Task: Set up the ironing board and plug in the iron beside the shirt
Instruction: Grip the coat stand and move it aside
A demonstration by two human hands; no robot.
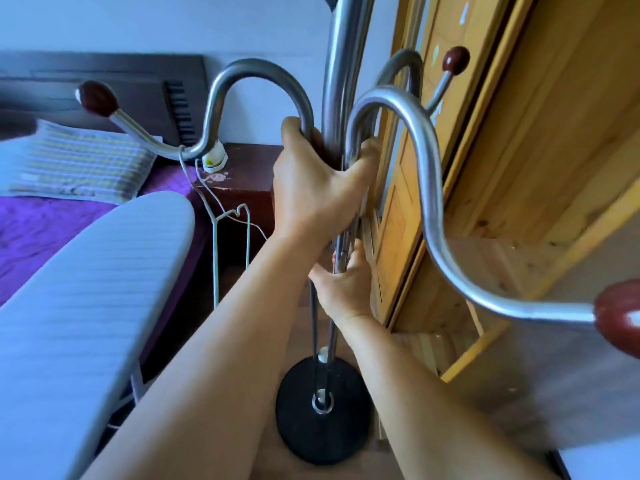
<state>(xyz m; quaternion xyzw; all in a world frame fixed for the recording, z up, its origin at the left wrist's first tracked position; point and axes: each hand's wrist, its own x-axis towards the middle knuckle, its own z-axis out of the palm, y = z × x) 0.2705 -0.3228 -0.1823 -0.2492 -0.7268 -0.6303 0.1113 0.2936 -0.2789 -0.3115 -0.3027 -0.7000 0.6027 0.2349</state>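
The ironing board (86, 306) stands unfolded at the left, its grey striped cover facing up, with one leg showing beneath. In front of me is a metal coat stand (334, 81) with curved arms tipped by dark red knobs. My left hand (311, 181) is closed around the stand's pole and the base of a curved arm. My right hand (343, 285) grips the thin rods of the pole lower down. I see no iron and no shirt.
The stand's round black base (322, 427) rests on the floor. A wire hanger (230, 237) hangs from its left arm. A purple bed (34, 230) with a striped pillow (79, 164), a dark nightstand (242, 178) holding a small white object (214, 157), and a wooden wardrobe (519, 150) stand close by.
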